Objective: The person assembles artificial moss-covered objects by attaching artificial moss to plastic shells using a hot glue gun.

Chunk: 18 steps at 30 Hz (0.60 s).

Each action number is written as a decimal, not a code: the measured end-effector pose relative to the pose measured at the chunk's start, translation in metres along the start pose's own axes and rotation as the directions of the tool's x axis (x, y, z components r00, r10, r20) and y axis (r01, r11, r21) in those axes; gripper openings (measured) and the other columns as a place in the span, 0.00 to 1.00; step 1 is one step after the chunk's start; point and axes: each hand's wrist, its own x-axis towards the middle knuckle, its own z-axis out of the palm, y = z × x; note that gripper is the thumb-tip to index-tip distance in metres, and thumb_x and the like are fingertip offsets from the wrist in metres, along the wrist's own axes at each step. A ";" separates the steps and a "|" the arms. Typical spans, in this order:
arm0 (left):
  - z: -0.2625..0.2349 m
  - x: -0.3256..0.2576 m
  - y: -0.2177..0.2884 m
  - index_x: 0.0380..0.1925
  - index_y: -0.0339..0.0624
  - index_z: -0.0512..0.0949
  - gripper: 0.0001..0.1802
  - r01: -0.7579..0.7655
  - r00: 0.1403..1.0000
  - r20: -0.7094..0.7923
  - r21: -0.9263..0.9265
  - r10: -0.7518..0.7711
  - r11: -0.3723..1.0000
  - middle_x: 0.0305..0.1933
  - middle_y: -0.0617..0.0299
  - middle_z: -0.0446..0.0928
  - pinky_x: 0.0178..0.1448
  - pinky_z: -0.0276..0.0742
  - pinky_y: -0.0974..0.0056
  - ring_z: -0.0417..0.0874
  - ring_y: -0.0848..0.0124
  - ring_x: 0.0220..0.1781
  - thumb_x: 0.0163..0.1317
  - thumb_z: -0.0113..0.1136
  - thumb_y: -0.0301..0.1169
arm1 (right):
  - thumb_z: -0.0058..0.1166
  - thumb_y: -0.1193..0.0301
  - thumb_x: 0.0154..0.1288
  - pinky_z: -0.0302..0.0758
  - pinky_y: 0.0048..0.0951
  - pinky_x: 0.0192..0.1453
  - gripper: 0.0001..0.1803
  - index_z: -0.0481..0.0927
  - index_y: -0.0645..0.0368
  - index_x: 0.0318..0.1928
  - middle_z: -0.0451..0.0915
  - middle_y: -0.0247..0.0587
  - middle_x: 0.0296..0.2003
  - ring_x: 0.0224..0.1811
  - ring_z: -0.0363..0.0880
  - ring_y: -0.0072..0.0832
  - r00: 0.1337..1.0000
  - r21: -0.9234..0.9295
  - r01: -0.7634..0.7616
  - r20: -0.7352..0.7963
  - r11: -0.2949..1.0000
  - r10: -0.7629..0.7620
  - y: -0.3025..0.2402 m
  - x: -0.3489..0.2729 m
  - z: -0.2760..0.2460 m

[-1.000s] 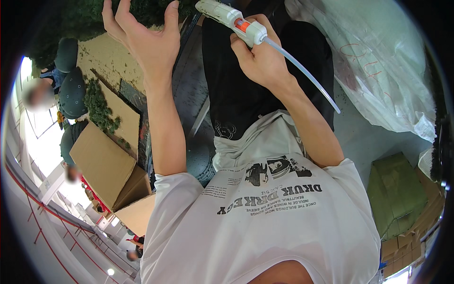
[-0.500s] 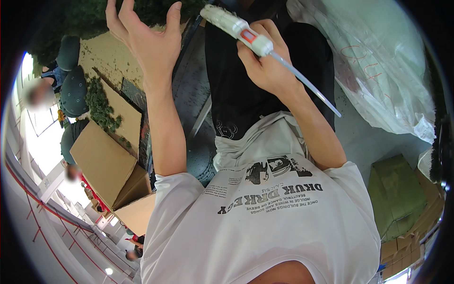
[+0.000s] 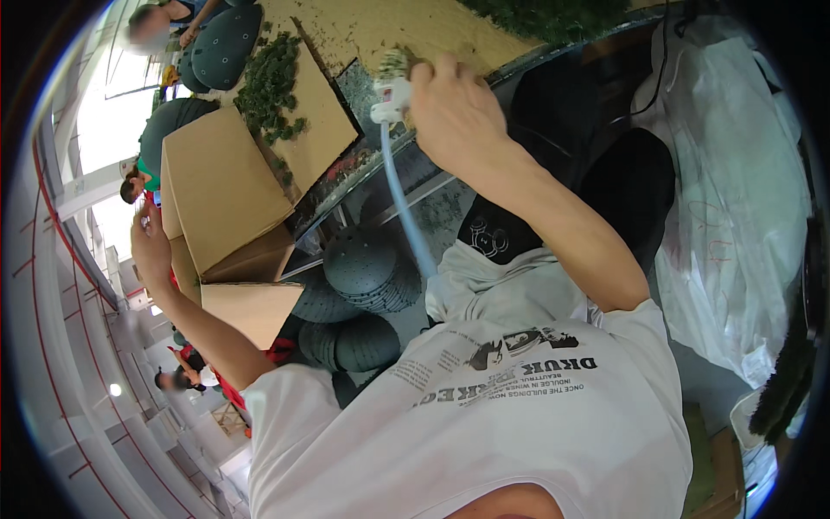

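My right hand [image 3: 458, 112] grips a white glue gun [image 3: 392, 100] with a crusted, pale green front end. A long translucent glue stick [image 3: 400, 195] trails from its back toward my shirt. The gun is over the front edge of the tan work table [image 3: 432, 33]. My left hand [image 3: 150, 246] is out at far left, beside the open cardboard box [image 3: 220, 190], its fingers slightly bent and apart, with nothing visible in them. Green artificial foliage [image 3: 268, 91] lies on the table beyond the box.
Stacked dark domed shells [image 3: 359, 264] with small holes stand below the table. More dark shells [image 3: 226, 48] are at the far left, near other people. A large translucent plastic bag [image 3: 731, 208] lies at right. A black cable [image 3: 661, 69] hangs near my knee.
My left hand has swung from above the table out to the left beside the box. My right hand has shifted left with the glue gun, and my view has turned.
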 end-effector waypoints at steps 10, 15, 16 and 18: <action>0.073 -0.012 -0.231 0.54 0.28 0.83 0.20 0.388 0.822 0.550 -0.356 -0.145 0.850 0.46 0.56 0.87 0.48 0.80 0.60 0.85 0.70 0.45 0.70 0.62 0.35 | 0.62 0.63 0.65 0.69 0.50 0.65 0.27 0.79 0.64 0.61 0.78 0.52 0.58 0.64 0.74 0.46 0.982 -0.083 0.124 0.152 0.989 -0.111 0.009 0.063 0.012; 0.060 -0.009 -0.208 0.44 0.28 0.87 0.16 0.223 0.817 0.563 -0.105 -0.127 0.969 0.30 0.60 0.84 0.31 0.74 0.63 0.80 0.74 0.29 0.67 0.64 0.34 | 0.62 0.67 0.61 0.72 0.50 0.61 0.24 0.79 0.67 0.56 0.78 0.56 0.55 0.61 0.76 0.48 0.998 0.033 0.065 -0.008 0.997 -0.064 0.015 0.042 0.004; 0.061 -0.009 -0.197 0.44 0.29 0.87 0.16 0.183 0.852 0.522 -0.203 -0.052 0.962 0.26 0.63 0.81 0.25 0.68 0.66 0.75 0.77 0.23 0.66 0.65 0.34 | 0.61 0.70 0.60 0.73 0.51 0.59 0.23 0.80 0.68 0.54 0.79 0.57 0.53 0.59 0.77 0.49 0.996 0.073 0.059 -0.064 0.996 -0.054 0.019 0.036 -0.004; 0.052 -0.011 -0.207 0.37 0.31 0.86 0.14 0.116 0.870 0.490 -0.105 -0.050 0.988 0.24 0.66 0.79 0.24 0.67 0.66 0.74 0.78 0.22 0.66 0.66 0.34 | 0.60 0.72 0.58 0.73 0.51 0.58 0.21 0.80 0.69 0.52 0.79 0.58 0.51 0.57 0.78 0.50 0.995 0.126 0.062 -0.090 0.990 -0.051 0.012 0.028 -0.022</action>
